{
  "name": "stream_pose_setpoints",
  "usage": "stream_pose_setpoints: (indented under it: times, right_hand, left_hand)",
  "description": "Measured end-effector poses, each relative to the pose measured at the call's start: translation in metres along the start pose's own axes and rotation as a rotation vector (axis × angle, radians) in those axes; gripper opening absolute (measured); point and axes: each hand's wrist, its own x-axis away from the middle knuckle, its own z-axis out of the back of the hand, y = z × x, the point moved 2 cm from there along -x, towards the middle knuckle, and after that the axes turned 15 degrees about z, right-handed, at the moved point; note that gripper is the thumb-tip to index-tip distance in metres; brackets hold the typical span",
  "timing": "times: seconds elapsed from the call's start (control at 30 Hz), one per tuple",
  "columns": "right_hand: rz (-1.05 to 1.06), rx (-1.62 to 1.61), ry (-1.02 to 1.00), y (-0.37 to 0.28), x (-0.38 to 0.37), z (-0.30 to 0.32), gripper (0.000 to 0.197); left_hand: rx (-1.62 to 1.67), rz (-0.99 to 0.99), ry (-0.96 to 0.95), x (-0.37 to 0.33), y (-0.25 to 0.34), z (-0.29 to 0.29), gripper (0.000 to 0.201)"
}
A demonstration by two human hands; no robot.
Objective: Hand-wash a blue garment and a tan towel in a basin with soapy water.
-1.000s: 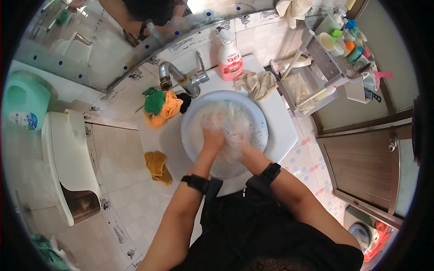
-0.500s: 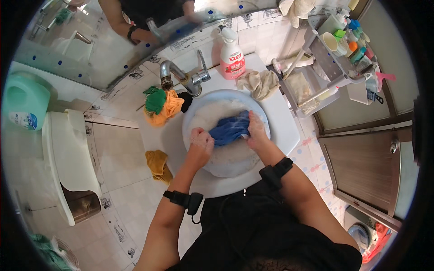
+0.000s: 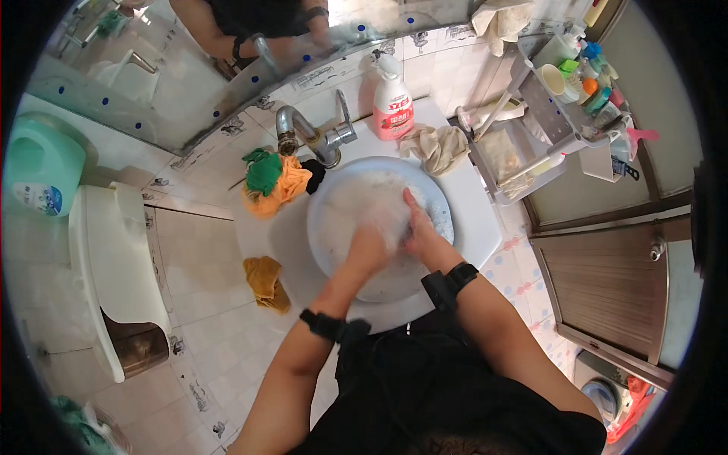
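Note:
A light blue basin (image 3: pixel 442 182) full of white suds (image 3: pixel 353 199) sits in the white washbasin (image 3: pixel 485 220). Both hands are in the foam, close together. My left hand (image 3: pixel 373 241) is smeared by motion, and foam hides its fingers. To its right my right hand (image 3: pixel 418 226) is sunk partly in the suds, one finger stretched upward and the others bent inward; what they hold is hidden. No blue cloth shows above the foam now. Left of the tap (image 3: pixel 322 140) lies a heap of wet orange cloth (image 3: pixel 288 182), green cloth (image 3: pixel 263 173) and black cloth (image 3: pixel 313 176).
Behind the basin stand a pink and white pump bottle (image 3: pixel 393 110) and a crumpled beige cloth (image 3: pixel 436 148). A mustard cloth (image 3: pixel 265 284) hangs at the washbasin's left edge. On the right is a grey rack (image 3: pixel 546 98) of bottles; at far left, a green jug (image 3: pixel 45 163).
The blue cloth, held stretched between both hands above the suds, has gone out of sight in the foam. My left hand has moved right, toward my right hand.

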Motion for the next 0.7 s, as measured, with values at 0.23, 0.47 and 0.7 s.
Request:
stream_pose_setpoints:
  times: [0.23, 0.47, 0.7]
  right_hand:
    - [0.616, 0.283, -0.576, 0.047, -0.024, 0.007, 0.037]
    - [0.12, -0.012, -0.286, 0.027, -0.002, 0.01, 0.04]
    - [0.146, 0.431, -0.176, 0.009, 0.008, 0.023, 0.032]
  left_hand:
    - [-0.393, 0.266, -0.291, -0.004, -0.058, -0.052, 0.024]
    - [0.095, 0.015, 0.11, 0.007, 0.017, 0.003, 0.02]
    - [-0.275, 0.273, 0.085, 0.0, -0.055, 0.008, 0.036]
